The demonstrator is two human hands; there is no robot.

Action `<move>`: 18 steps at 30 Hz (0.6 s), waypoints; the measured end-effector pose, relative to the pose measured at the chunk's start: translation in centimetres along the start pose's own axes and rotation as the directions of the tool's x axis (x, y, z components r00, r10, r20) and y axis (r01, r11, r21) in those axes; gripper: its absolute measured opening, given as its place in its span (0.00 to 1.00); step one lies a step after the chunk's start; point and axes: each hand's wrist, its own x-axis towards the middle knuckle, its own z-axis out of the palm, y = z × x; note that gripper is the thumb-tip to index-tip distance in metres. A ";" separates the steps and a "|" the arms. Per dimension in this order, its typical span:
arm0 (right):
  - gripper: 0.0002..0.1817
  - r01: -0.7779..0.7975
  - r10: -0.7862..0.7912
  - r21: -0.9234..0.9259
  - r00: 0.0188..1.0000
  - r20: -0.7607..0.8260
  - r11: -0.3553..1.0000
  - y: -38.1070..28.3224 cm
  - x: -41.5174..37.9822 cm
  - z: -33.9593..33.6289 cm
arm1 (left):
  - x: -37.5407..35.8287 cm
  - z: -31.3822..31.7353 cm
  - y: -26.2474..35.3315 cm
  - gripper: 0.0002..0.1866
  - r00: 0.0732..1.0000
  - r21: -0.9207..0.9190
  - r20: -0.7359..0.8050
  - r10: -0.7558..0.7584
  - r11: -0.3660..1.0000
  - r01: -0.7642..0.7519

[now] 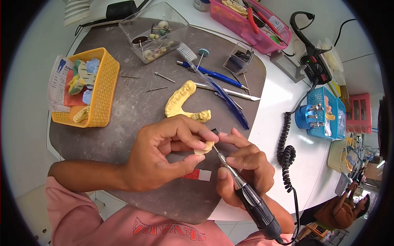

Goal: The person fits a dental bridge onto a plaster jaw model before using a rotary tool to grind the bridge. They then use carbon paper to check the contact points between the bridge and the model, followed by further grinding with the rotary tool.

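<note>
My left hand (164,149) pinches a small cream dental piece (204,148) between thumb and fingertips, above the grey work mat. In my right hand (252,166) is a black and silver rotary handpiece (250,197), its thin bur pointing at the piece's right edge. The right fingertips meet the left ones beside a small dark tip (214,131). Just beyond my hands lies a yellow plaster dental cast (179,101), horseshoe-shaped. Partly behind my left wrist and fingers is a red and white card (203,175).
A yellow basket (107,88) with casts stands left. At the back are a clear box (154,41) of burs and a pink tray (242,26). A toothbrush (217,88) and blue pen (217,76) lie ahead. The coiled cord (285,151) runs right; a person (340,209) is beyond.
</note>
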 end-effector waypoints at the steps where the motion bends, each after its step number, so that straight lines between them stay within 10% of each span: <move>1: 0.11 0.000 0.000 0.000 1.000 0.000 1.000 0.0 0.0 0.0 | 0.0 0.0 0.0 0.13 1.000 0.000 0.000 0.000 1.000 0.000; 18: 0.10 0.025 -0.026 0.046 0.999 0.022 0.999 0.4 0.0 -0.3 | -0.1 -0.1 0.3 0.13 0.999 -0.020 0.011 -0.036 0.999 0.036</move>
